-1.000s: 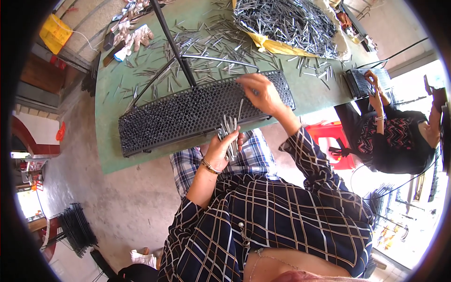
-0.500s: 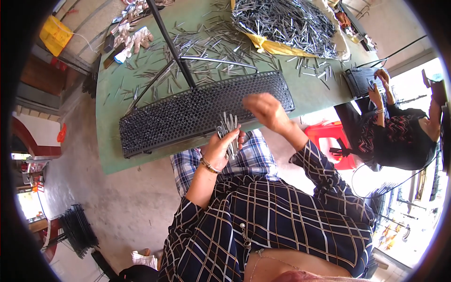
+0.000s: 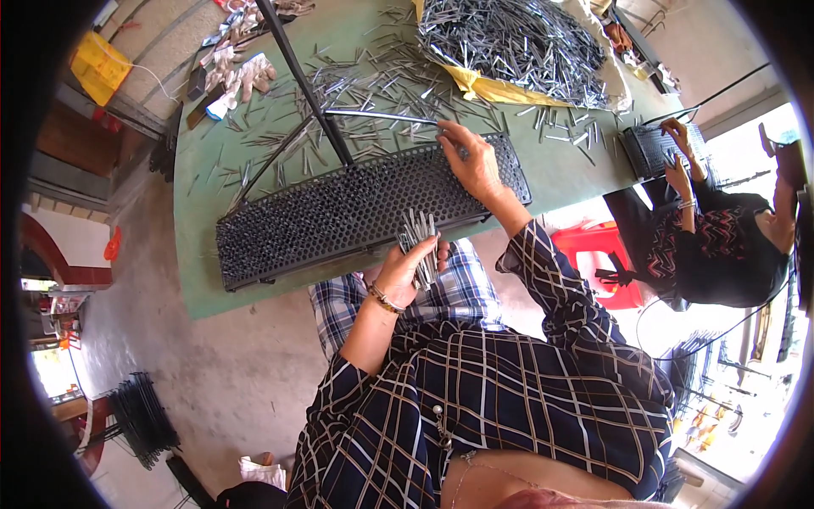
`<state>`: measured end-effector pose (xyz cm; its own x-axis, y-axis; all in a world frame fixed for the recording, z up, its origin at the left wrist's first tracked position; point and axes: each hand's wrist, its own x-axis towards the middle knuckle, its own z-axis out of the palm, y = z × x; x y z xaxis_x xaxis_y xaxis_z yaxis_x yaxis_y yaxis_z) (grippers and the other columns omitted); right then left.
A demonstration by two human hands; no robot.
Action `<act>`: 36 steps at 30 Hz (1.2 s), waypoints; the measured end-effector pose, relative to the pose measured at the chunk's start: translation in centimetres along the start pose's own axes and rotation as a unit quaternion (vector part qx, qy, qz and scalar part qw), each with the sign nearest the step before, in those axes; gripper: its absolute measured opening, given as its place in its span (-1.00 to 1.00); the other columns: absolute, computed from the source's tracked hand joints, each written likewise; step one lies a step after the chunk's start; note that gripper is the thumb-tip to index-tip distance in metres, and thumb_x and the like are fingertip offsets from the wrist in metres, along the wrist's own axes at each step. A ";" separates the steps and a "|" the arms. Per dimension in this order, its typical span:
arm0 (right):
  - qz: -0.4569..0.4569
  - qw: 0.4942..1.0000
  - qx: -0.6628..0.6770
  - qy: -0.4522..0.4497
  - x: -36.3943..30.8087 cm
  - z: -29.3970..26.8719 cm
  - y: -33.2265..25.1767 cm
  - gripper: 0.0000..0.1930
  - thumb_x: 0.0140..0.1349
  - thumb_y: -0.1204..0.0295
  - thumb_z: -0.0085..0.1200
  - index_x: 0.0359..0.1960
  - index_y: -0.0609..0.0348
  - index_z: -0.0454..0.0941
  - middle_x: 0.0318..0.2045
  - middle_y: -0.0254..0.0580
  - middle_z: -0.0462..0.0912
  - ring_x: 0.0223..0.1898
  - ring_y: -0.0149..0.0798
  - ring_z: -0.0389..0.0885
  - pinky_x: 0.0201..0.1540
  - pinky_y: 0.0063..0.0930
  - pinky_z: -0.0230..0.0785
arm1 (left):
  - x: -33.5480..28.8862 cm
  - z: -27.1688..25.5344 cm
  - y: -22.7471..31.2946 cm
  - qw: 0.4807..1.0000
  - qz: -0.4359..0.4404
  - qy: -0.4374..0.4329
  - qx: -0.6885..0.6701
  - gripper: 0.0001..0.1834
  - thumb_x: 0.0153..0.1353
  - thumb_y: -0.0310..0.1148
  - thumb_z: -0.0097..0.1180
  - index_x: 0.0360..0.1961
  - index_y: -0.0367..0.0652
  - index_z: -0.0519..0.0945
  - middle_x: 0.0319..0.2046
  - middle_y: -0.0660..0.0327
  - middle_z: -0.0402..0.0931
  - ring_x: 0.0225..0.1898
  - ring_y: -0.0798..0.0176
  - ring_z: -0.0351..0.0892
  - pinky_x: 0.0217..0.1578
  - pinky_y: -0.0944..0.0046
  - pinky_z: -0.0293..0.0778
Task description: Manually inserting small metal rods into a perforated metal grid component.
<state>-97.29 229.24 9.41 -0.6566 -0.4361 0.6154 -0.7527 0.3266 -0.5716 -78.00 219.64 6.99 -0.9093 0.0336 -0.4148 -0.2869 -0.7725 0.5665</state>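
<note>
1. Along the near edge of the green table [image 3: 199, 288], a black perforated panel [image 3: 373, 204] is laid lengthwise, a black bar [image 3: 309, 85] rising from its far side.
2. A fanned bundle of thin metal strips [image 3: 420, 226] is gripped in the left hand [image 3: 401, 273], thumb closed across it, just off the panel's near edge.
3. The right hand [image 3: 476, 170] is held over the panel's right part, fingers bent towards its far edge, near a slanting brace [image 3: 394, 116]; whether a strip is pinched there cannot be told.
4. Strips are probably being set into the panel singly; the bundle is best kept fanned, so that one end can be picked cleanly.
5. Each strip should be squared to its hole and pressed without bending.
6. The panel's left part looks rougher and more crowded; it should not be brushed by a sleeve.
7. Beyond the panel, loose strips [image 3: 356, 87] are scattered, and a heap [image 3: 517, 51] is piled farther off; the bundle could be refilled from either.
</note>
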 end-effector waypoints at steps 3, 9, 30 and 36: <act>-0.005 0.999 -0.031 -0.011 0.0 0.1 0.0 -0.73 0.12 0.51 0.06 -0.11 0.11 0.47 -0.43 -0.16 0.63 -0.36 -0.12 0.59 -0.20 -0.33 0.32 | 0.0 -0.2 0.0 1.000 -0.008 -0.011 -0.011 -0.81 0.17 -0.39 0.09 -0.22 -0.25 0.51 -0.39 0.13 0.56 -0.41 0.30 0.55 -0.42 0.33 0.50; -0.012 0.997 -0.077 -0.017 -0.5 0.1 0.8 -0.81 0.11 0.49 0.04 -0.20 0.11 0.51 -0.44 -0.20 0.63 -0.35 -0.15 0.57 -0.19 -0.34 0.27 | 0.0 0.0 0.2 1.000 -0.013 -0.011 0.012 -0.80 0.18 -0.38 0.08 -0.21 -0.25 0.51 -0.39 0.14 0.55 -0.40 0.30 0.55 -0.41 0.31 0.50; 0.210 0.891 0.222 -0.335 -2.6 -3.6 -4.5 -0.79 0.11 0.39 0.17 -0.34 0.34 0.61 -0.48 -0.25 0.61 -0.45 -0.47 0.50 -0.39 -0.57 0.35 | -0.3 1.4 0.4 0.997 0.052 -0.038 0.037 -0.79 0.16 -0.41 0.13 -0.19 -0.25 0.48 -0.38 0.16 0.56 -0.39 0.34 0.55 -0.39 0.35 0.49; 0.335 0.868 0.269 -0.248 -2.1 -4.0 -4.3 -0.76 0.10 0.36 0.14 -0.37 0.36 0.61 -0.56 -0.25 0.60 -0.53 -0.50 0.48 -0.46 -0.62 0.32 | -0.1 1.3 0.1 0.998 0.046 -0.033 0.034 -0.78 0.15 -0.39 0.14 -0.21 -0.25 0.49 -0.38 0.15 0.57 -0.40 0.34 0.55 -0.40 0.36 0.49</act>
<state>-92.87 232.11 12.78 -0.7371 -0.6497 -0.1859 0.0090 0.2657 -0.9640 -78.39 220.37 8.03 -0.9500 0.0070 -0.3123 -0.2184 -0.7295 0.6482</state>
